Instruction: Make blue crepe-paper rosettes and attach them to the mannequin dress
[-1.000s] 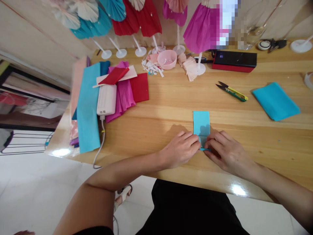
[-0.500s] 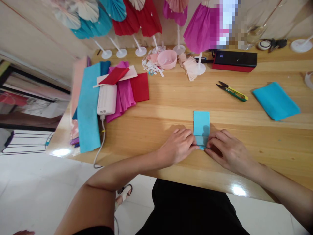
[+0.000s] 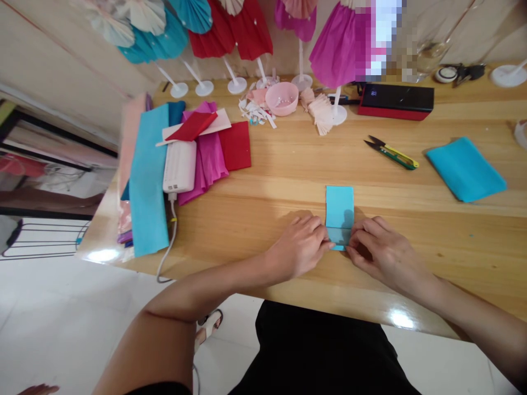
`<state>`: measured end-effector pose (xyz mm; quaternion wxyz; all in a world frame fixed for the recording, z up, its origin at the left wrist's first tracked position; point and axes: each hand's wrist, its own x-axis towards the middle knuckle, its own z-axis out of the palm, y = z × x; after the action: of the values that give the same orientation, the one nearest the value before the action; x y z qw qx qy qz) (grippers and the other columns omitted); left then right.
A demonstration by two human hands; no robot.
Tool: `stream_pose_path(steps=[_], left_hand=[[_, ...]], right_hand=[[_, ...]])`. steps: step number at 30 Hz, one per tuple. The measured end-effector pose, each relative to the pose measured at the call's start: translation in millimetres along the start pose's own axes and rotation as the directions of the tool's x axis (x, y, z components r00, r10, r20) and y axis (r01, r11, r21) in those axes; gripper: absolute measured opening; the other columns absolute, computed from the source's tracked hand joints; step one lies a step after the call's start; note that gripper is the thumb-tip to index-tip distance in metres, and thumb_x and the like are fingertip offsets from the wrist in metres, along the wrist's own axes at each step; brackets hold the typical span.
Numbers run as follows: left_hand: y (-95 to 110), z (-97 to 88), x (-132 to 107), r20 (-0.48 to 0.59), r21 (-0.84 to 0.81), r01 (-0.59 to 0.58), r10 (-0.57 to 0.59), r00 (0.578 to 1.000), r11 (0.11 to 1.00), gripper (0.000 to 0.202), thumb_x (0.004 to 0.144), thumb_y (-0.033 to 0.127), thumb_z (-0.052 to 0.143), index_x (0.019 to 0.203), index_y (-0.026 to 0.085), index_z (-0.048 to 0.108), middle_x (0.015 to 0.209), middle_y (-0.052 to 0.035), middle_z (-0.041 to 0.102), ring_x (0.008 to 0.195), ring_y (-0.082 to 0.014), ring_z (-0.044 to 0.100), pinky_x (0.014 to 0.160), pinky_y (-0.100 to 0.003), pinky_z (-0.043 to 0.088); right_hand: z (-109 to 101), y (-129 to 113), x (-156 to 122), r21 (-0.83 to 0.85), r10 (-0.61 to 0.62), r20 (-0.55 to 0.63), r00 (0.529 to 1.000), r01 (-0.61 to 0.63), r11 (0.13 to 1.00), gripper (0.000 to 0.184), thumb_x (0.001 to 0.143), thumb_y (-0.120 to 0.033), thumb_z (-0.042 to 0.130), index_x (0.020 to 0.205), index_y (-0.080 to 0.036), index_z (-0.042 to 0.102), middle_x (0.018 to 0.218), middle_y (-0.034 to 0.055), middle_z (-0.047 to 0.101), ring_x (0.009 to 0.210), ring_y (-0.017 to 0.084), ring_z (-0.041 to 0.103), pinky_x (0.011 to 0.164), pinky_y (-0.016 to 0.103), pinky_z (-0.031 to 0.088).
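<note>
left hand (image 3: 298, 247) and right hand (image 3: 385, 253) stand narrow, pinching the folded lower end of a blue paper strip (image 3: 340, 208) from either side, the strip lying flat on the wooden table (image 3: 461, 263) between them. snips (image 3: 391, 155) lie up and to the right of the strip, with a blue sheet (image 3: 466, 169) just beyond them. well to the left, a white power bank (image 3: 179, 167) rests on pink crepe paper (image 3: 208, 164), and a pink bowl (image 3: 281, 99) stands at the far edge of the table
</note>
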<state>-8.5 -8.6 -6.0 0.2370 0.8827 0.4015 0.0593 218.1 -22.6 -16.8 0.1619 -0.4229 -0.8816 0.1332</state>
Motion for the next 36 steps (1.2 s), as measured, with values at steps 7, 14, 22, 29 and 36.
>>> stream_pose_path(steps=[7, 14, 22, 29, 36], left_hand=[[2.9, -1.4, 0.2, 0.022, 0.149, -0.037, 0.034, 0.999, 0.988, 0.04, 0.1, 0.039, 0.03, 0.091, 0.013, 0.059, 0.092, -0.009, 0.056, 0.092, -0.022, 0.052, 0.082, -0.037, 0.04], [4.6, -2.1, 2.2, -0.015, 0.122, -0.035, 0.037, 0.999, 0.992, 0.029, 0.099, 0.035, 0.038, 0.091, 0.015, 0.057, 0.096, -0.008, 0.055, 0.093, -0.0211, 0.051, 0.083, -0.036, 0.04], [-8.2, 3.2, 1.5, -0.051, -0.021, -0.132, 0.13, 0.99, 0.991, 0.027, 0.097, 0.037, 0.042, 0.098, 0.017, 0.06, 0.099, -0.0059, 0.056, 0.098, -0.0195, 0.048, 0.089, -0.034, 0.039], [-6.9, 2.3, 1.0, -0.051, -0.05, -0.144, 0.141, 0.989, 0.988, 0.026, 0.098, 0.034, 0.043, 0.1, 0.017, 0.061, 0.1, -0.0067, 0.057, 0.098, -0.0195, 0.049, 0.089, -0.035, 0.04], [-7.2, 4.1, 1.1, -0.087, -0.053, -0.173, 0.168, 0.982, 0.983, 0.027, 0.098, 0.033, 0.043, 0.106, 0.016, 0.062, 0.101, -0.0074, 0.058, 0.098, -0.0192, 0.05, 0.09, -0.035, 0.041]], right_hand=[[0.0, -4.3, 0.6, -0.055, 0.017, 0.008, 1.0, -0.017, 0.998, 0.01, 0.087, -0.023, 0.057, 0.077, -0.019, 0.058, 0.085, 0.0074, 0.06, 0.083, 0.021, 0.053, 0.071, 0.033, 0.047], [-2.2, -8.6, 1.5, -0.143, 0.007, -0.008, 1.0, -0.008, 0.99, 0.011, 0.087, -0.027, 0.057, 0.08, -0.019, 0.059, 0.085, 0.0075, 0.06, 0.081, 0.022, 0.053, 0.07, 0.034, 0.045], [-3.5, -3.8, -2.9, -0.099, -0.056, 0.004, 0.998, 0.056, 0.994, 0.007, 0.089, -0.025, 0.059, 0.087, -0.018, 0.061, 0.092, 0.0078, 0.062, 0.085, 0.022, 0.054, 0.073, 0.033, 0.047], [-0.8, -2.4, -3.4, -0.07, -0.049, 0.009, 0.999, 0.05, 0.996, 0.007, 0.088, -0.024, 0.059, 0.087, -0.018, 0.061, 0.092, 0.008, 0.063, 0.085, 0.021, 0.055, 0.072, 0.033, 0.048], [2.6, -1.3, -5.9, -0.082, -0.077, -0.018, 0.997, 0.075, 0.994, 0.006, 0.088, -0.023, 0.06, 0.086, -0.017, 0.06, 0.092, 0.0074, 0.063, 0.085, 0.021, 0.054, 0.072, 0.032, 0.047]])
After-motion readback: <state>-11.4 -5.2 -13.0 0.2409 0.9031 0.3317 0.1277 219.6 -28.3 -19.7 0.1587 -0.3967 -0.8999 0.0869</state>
